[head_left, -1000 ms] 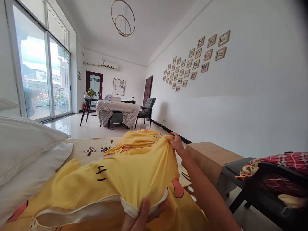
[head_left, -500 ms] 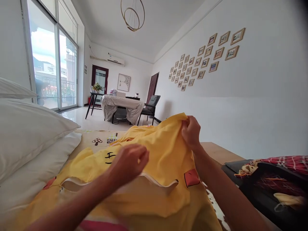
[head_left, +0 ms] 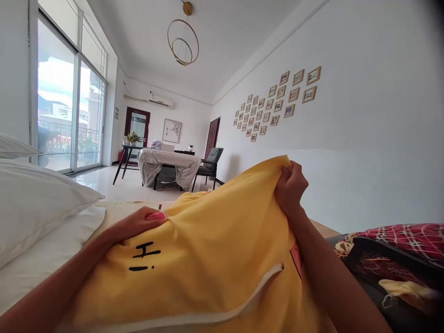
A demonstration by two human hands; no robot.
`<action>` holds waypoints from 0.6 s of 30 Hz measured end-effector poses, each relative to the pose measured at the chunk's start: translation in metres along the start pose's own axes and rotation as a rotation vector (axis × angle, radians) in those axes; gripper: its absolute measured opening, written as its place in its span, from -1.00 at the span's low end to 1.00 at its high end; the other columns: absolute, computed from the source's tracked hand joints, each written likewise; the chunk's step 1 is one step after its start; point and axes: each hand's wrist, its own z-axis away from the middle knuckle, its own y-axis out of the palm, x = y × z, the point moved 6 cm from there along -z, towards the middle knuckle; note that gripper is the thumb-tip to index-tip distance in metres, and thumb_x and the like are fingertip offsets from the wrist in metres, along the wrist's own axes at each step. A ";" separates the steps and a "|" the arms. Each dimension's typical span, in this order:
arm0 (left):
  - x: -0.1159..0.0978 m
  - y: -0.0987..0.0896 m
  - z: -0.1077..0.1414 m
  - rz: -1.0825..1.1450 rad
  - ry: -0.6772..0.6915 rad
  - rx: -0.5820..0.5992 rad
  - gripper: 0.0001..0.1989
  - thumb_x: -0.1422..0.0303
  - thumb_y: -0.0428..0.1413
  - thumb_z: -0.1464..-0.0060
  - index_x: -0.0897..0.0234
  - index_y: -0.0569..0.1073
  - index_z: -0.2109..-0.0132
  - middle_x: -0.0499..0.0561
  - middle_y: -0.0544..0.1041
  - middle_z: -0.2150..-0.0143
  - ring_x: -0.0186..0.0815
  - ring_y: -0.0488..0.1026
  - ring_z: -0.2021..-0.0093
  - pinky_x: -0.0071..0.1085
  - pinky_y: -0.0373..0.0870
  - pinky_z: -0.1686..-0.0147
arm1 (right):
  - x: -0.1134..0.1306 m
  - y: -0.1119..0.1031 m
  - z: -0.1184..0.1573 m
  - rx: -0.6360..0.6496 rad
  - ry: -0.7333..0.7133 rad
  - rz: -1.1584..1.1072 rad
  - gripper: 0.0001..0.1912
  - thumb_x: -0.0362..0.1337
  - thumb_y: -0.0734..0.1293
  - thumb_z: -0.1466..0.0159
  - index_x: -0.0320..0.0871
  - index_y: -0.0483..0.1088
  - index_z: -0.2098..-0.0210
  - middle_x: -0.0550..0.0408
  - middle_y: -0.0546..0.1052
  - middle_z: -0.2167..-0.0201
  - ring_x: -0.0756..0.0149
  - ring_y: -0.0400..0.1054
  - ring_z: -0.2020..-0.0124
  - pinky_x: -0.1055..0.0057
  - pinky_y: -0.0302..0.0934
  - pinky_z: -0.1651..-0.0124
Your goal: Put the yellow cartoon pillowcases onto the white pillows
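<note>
I cannot see most fingertips of my right hand [head_left: 293, 187], curled into the yellow cloth [head_left: 215, 240]. Toward the near edge of the bed [head_left: 118, 212], the cloth is cut off; pictures in the wall frames [head_left: 278, 106] too small to read.

Two bare forearms reach the lower edge of view, slim and smooth in outline: the left forearm [head_left: 80, 264] is long and evenly tapered, softening to a blur near the corner, while the right forearm [head_left: 328, 261] is broad at the bottom and narrows to a slender wrist [head_left: 297, 213]. The left hand [head_left: 137, 222] is slim, with a straight, narrow thumb [head_left: 156, 224]; the right hand [head_left: 293, 189] has rounded knuckles [head_left: 302, 183]. Both wrists are uncovered, and nails are too small to make out
</note>
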 end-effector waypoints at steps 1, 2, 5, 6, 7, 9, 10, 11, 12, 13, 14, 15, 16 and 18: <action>-0.012 -0.004 0.003 -0.049 0.015 0.009 -0.54 -0.04 0.06 0.01 0.26 0.22 0.53 -0.12 0.21 0.58 -0.39 0.15 0.53 -0.52 0.03 0.54 | -0.004 0.000 -0.002 -0.028 0.034 0.002 -0.77 -0.22 0.08 -0.25 -0.16 0.28 0.20 0.02 0.44 0.37 0.23 0.29 0.37 0.33 0.14 0.28; -0.025 -0.011 0.006 -0.121 0.032 -0.009 -0.54 -0.04 0.05 0.00 0.26 0.22 0.54 -0.12 0.21 0.58 -0.39 0.15 0.53 -0.52 0.04 0.54 | -0.006 -0.001 -0.003 -0.062 0.075 0.003 -0.78 -0.22 0.08 -0.24 -0.16 0.28 0.22 0.04 0.43 0.40 0.25 0.27 0.40 0.34 0.13 0.30; -0.068 -0.047 0.014 -0.527 0.108 -0.240 -0.50 -0.07 -0.02 -0.03 0.27 0.22 0.58 -0.14 0.16 0.63 -0.43 0.11 0.55 -0.55 -0.02 0.50 | -0.008 0.006 -0.007 -0.045 0.175 -0.015 -0.85 -0.26 0.10 -0.22 -0.14 0.26 0.30 0.12 0.37 0.50 0.31 0.19 0.50 0.37 0.07 0.38; -0.082 -0.061 0.018 -0.701 0.139 -0.344 -0.48 -0.07 -0.07 -0.06 0.29 0.26 0.56 -0.15 0.13 0.64 -0.46 0.09 0.55 -0.55 -0.05 0.46 | -0.007 0.012 -0.008 0.016 0.183 -0.028 -0.88 -0.27 0.12 -0.21 -0.14 0.25 0.33 0.15 0.34 0.53 0.33 0.16 0.53 0.38 0.04 0.40; -0.095 -0.074 0.022 -0.869 0.165 -0.438 -0.45 -0.09 -0.14 -0.09 0.31 0.30 0.53 -0.17 0.10 0.64 -0.49 0.06 0.55 -0.55 -0.09 0.42 | -0.007 0.019 -0.009 0.088 0.185 -0.042 -0.91 -0.28 0.14 -0.20 -0.13 0.24 0.37 0.17 0.32 0.56 0.34 0.13 0.54 0.39 0.02 0.41; -0.117 -0.094 0.030 -1.122 0.190 -0.582 -0.34 -0.11 -0.31 -0.11 0.38 0.37 0.43 -0.20 0.04 0.63 -0.56 0.04 0.53 -0.49 -0.15 0.34 | -0.012 0.030 -0.009 0.178 0.213 -0.073 -0.91 -0.28 0.18 -0.18 -0.11 0.19 0.46 0.21 0.25 0.61 0.36 0.09 0.55 0.40 -0.02 0.43; -0.125 -0.101 0.033 -1.206 0.198 -0.625 -0.27 -0.12 -0.39 -0.10 0.42 0.38 0.41 -0.20 0.02 0.63 -0.58 0.05 0.52 -0.46 -0.18 0.31 | -0.016 0.034 -0.008 0.179 0.254 -0.095 -0.87 -0.28 0.19 -0.17 -0.10 0.15 0.50 0.22 0.22 0.61 0.36 0.07 0.54 0.40 -0.03 0.44; -0.131 -0.106 0.036 -1.268 0.201 -0.644 -0.22 -0.13 -0.46 -0.07 0.45 0.38 0.40 -0.20 -0.01 0.63 -0.59 0.06 0.51 -0.44 -0.20 0.30 | -0.022 0.037 -0.006 0.166 0.306 -0.120 -0.82 -0.27 0.20 -0.18 -0.10 0.11 0.53 0.23 0.20 0.62 0.37 0.05 0.54 0.41 -0.05 0.45; -0.135 -0.108 0.038 -1.317 0.194 -0.643 -0.17 -0.16 -0.49 -0.04 0.47 0.38 0.41 -0.20 -0.02 0.63 -0.59 0.08 0.51 -0.43 -0.21 0.30 | -0.026 0.041 -0.003 0.159 0.355 -0.149 -0.79 -0.26 0.20 -0.19 -0.09 0.08 0.54 0.24 0.19 0.61 0.38 0.04 0.54 0.41 -0.05 0.46; -0.135 -0.109 0.039 -1.364 0.180 -0.628 -0.14 -0.20 -0.50 0.01 0.47 0.39 0.43 -0.20 -0.03 0.64 -0.59 0.10 0.51 -0.43 -0.22 0.30 | -0.030 0.047 0.001 0.172 0.390 -0.183 -0.77 -0.26 0.20 -0.19 -0.09 0.07 0.55 0.24 0.18 0.61 0.38 0.04 0.54 0.41 -0.05 0.47; -0.133 -0.107 0.041 -1.411 0.170 -0.595 -0.12 -0.25 -0.49 0.06 0.46 0.39 0.45 -0.20 -0.04 0.65 -0.59 0.09 0.51 -0.43 -0.23 0.31 | -0.032 0.053 0.006 0.202 0.409 -0.216 -0.77 -0.25 0.20 -0.19 -0.09 0.07 0.55 0.24 0.19 0.60 0.39 0.04 0.54 0.42 -0.05 0.48; -0.127 -0.105 0.042 -1.456 0.160 -0.556 -0.10 -0.30 -0.46 0.12 0.44 0.39 0.46 -0.20 -0.04 0.65 -0.59 0.07 0.53 -0.43 -0.24 0.32 | -0.032 0.059 0.011 0.238 0.415 -0.243 -0.77 -0.25 0.21 -0.18 -0.10 0.08 0.55 0.24 0.19 0.60 0.39 0.04 0.54 0.43 -0.05 0.48; -0.118 -0.102 0.043 -1.493 0.149 -0.517 -0.09 -0.34 -0.43 0.18 0.42 0.40 0.47 -0.20 -0.03 0.66 -0.59 0.05 0.54 -0.44 -0.24 0.33 | -0.031 0.065 0.015 0.266 0.417 -0.265 -0.78 -0.24 0.22 -0.18 -0.10 0.10 0.55 0.25 0.19 0.60 0.40 0.04 0.54 0.43 -0.05 0.49; -0.096 -0.099 0.045 -1.531 0.107 -0.463 -0.08 -0.37 -0.43 0.22 0.39 0.42 0.44 -0.19 0.03 0.65 -0.58 0.04 0.55 -0.46 -0.23 0.35 | -0.027 0.073 0.024 0.285 0.430 -0.310 -0.78 -0.21 0.20 -0.19 -0.11 0.11 0.54 0.25 0.18 0.60 0.41 0.04 0.54 0.45 -0.03 0.50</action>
